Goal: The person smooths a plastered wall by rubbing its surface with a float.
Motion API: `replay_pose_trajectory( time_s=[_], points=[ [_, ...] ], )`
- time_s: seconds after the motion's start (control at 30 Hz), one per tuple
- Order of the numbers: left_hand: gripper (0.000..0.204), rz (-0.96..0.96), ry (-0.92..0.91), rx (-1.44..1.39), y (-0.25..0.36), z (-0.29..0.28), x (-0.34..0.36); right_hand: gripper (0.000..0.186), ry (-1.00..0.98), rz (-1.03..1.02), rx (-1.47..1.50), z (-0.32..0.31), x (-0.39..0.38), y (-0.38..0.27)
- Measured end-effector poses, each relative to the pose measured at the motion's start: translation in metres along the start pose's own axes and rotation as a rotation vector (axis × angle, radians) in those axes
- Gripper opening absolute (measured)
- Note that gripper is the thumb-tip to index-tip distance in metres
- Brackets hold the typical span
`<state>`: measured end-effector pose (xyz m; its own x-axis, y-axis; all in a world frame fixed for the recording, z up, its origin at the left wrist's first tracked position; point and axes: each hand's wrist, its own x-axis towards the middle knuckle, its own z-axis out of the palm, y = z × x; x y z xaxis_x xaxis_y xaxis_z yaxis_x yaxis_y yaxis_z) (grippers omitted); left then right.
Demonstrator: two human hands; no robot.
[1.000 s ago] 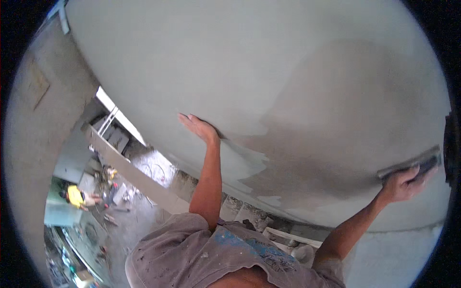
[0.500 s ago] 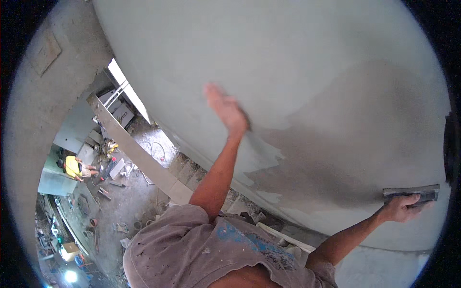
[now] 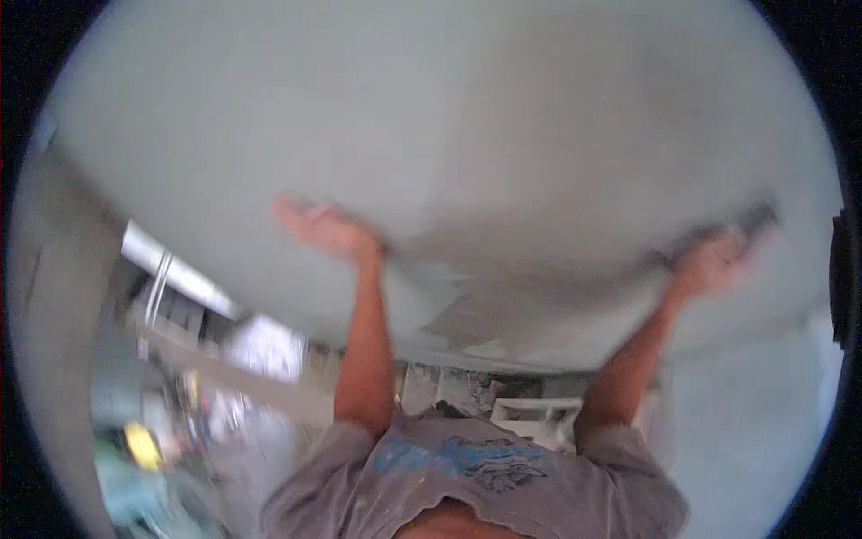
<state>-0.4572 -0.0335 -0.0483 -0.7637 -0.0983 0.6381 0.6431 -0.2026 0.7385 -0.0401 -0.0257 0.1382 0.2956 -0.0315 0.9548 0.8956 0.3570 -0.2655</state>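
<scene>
Two bare forearms (image 3: 365, 359) reach up from the lower frame.
Left hand (image 3: 325, 231), left of centre, is flat, fingers pointing left; right hand (image 3: 712, 260), middle right, curls in a grip; both blurred.

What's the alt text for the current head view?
A person's right hand grips a dark, flat trowel at a large pale surface with a darker patch; the open left hand is raised left of the patch. Motion blurs the picture.
</scene>
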Motion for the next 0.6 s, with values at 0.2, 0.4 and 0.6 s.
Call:
replay_pose_trajectory(
  time_s=[0.2,0.4,0.6],
  points=[
    [0.068,-0.076,-0.069,0.133,0.014,-0.001,0.001,0.049,-0.335,-0.412,-0.103,-0.033,-0.095,-0.016],
    [0.069,-0.128,-0.085,0.153,0.039,0.003,-0.009,0.048,0.2,-0.007,-0.204,-0.014,0.047,0.081],
    [0.068,0.05,-0.084,0.067,0.056,-0.002,-0.016,0.055,-0.117,-0.093,-0.113,-0.006,0.005,-0.014]
  ],
)
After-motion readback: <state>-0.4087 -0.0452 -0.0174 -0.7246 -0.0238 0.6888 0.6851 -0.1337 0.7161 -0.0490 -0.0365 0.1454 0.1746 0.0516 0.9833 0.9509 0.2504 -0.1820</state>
